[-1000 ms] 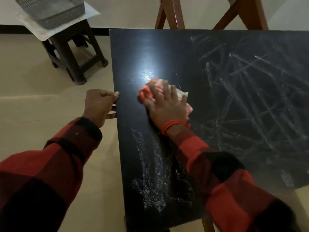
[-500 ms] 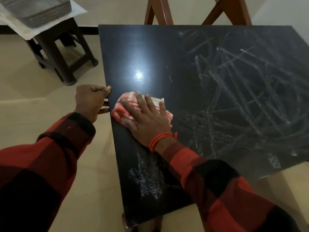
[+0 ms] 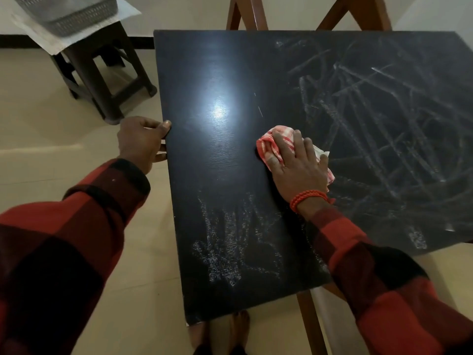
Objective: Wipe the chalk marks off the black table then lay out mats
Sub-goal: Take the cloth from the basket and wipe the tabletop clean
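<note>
wiping pass swings back toward the scribbled half

the red-and-white checked cloth [image 3: 271,147] lies bunched near the middle of the black table [image 3: 204,175], under the right hand [image 3: 298,170], whose fingers are spread flat and press it down rather than curl round it. half a second ago cloth and hand were close to the table's left edge; now they sit further right, at the border of the dense chalk scribbles [image 3: 378,124] that cover the right half. the far-left stretch looks clean, so the stroke seems to be heading into the unwiped part. the cloth's long axis runs diagonally, from the far left toward the near right, with the fingers pointing to the far edge. a chalk patch [image 3: 230,242] remains by the near left corner. the left hand [image 3: 142,142] grips the left edge, thumb on top. no mats are laid out yet.
</note>
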